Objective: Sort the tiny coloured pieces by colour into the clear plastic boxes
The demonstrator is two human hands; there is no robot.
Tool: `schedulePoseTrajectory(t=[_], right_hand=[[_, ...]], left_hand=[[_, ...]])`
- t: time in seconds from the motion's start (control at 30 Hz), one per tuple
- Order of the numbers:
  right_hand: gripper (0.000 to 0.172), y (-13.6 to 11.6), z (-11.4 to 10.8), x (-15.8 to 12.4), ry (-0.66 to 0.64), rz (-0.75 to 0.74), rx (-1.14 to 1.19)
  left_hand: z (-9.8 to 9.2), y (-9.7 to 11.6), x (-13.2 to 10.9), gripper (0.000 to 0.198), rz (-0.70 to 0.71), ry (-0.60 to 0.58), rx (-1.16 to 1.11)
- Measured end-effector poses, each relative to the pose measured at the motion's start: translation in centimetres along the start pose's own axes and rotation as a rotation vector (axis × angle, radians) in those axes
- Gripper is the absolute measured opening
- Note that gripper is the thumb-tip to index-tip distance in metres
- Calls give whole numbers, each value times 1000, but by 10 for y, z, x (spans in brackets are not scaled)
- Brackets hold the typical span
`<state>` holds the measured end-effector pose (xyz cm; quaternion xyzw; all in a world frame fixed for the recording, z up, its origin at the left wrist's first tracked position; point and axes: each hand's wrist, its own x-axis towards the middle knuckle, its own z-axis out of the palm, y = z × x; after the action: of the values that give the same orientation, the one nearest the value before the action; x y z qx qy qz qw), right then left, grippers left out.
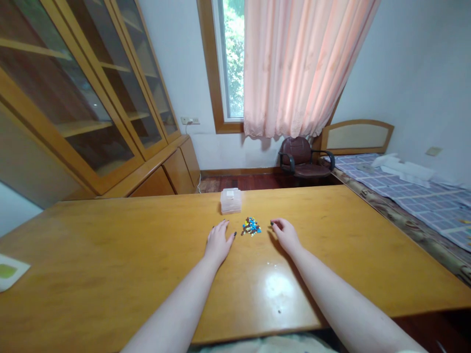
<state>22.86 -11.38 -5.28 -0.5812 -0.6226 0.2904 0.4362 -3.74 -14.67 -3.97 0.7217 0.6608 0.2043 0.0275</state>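
Note:
A small heap of tiny blue, yellow, brown and white pieces (251, 226), which look like toy building bricks, lies on the wooden table (128, 245). To its left, my left hand (218, 240) rests on the tabletop with the fingers spread and nothing in them. On the other side of the heap is my right hand (286, 236), its thumb and fingertips drawn together. A dark spot shows at those fingertips; whether it is a nail or a small piece I cannot tell. Neither hand touches the heap. Just behind it stands a clear plastic box (231, 202).
A white card with a green patch (11, 270) lies at the table's left edge. Beyond the table are a glass-door cabinet (121, 88), a maroon armchair (300, 157) and a pink curtain (294, 68). A bed (405, 181) flanks the right side.

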Motion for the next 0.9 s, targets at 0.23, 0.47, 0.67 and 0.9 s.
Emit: schedulePoseTrajectory(t=[0.23, 0.47, 0.67, 0.9], right_hand=[[31, 4, 5, 25, 134, 198, 258], [36, 3, 10, 19, 110, 134, 115], [40, -1, 9, 15, 58, 103, 1], [40, -8, 8, 13, 19, 85, -77]], left_hand=[[-26, -9, 52, 40, 112, 187, 58], [-37, -4, 105, 62, 95, 257, 219], [-33, -11, 126, 55, 159, 120, 276], [-30, -16, 118, 43, 218, 186, 235]])
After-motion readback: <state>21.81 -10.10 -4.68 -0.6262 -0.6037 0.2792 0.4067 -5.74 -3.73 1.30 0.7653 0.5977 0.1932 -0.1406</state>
